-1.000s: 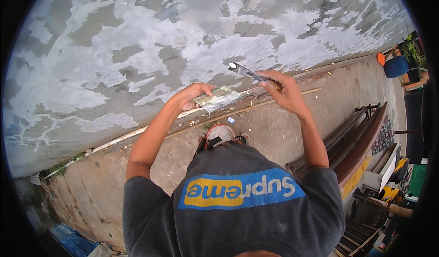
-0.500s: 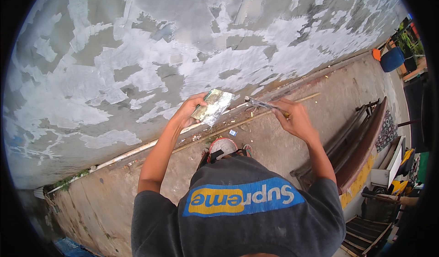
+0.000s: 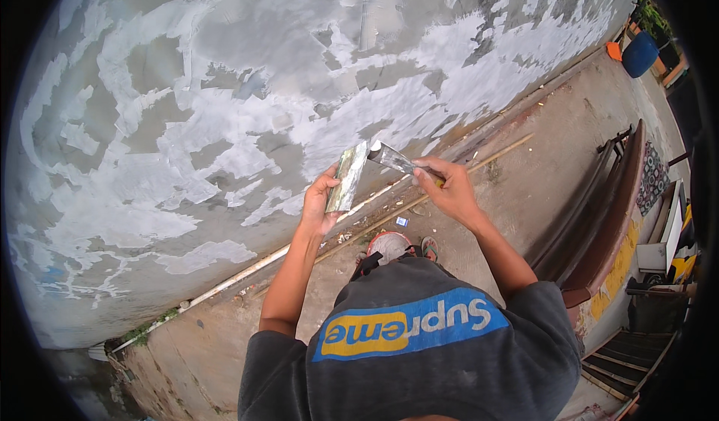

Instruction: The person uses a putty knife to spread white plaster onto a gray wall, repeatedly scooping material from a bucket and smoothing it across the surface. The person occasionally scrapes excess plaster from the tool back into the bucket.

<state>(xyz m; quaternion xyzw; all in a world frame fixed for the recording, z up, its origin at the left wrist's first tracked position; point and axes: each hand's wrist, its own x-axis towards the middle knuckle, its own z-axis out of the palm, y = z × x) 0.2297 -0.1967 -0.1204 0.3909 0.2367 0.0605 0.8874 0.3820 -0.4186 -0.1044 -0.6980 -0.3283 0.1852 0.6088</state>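
Observation:
My left hand (image 3: 320, 200) is closed around one edge of a flat metal plate (image 3: 348, 175), which is tilted steeply and smeared in places. In my right hand (image 3: 448, 187) is a putty knife (image 3: 395, 158), gripped by its handle, with the blade directed toward the plate. A white dab of putty (image 3: 376, 147) shows at the blade's end, close to the plate's upper edge. Whether blade and plate touch I cannot tell. Both hands are held in front of a grey wall (image 3: 225, 107) with uneven white patches of putty.
A bucket (image 3: 389, 247) with pale contents stands by my feet. Along the wall's foot runs a pale pipe (image 3: 240, 275), with a long stick (image 3: 502, 152) beside it. A brown bench (image 3: 607, 234) stands at right; a blue barrel (image 3: 640, 54) stands farther off.
My hands have come closer together, bringing the knife's blade up to the plate. The plate has turned from facing up to a steeper tilt. The whole view has shifted somewhat.

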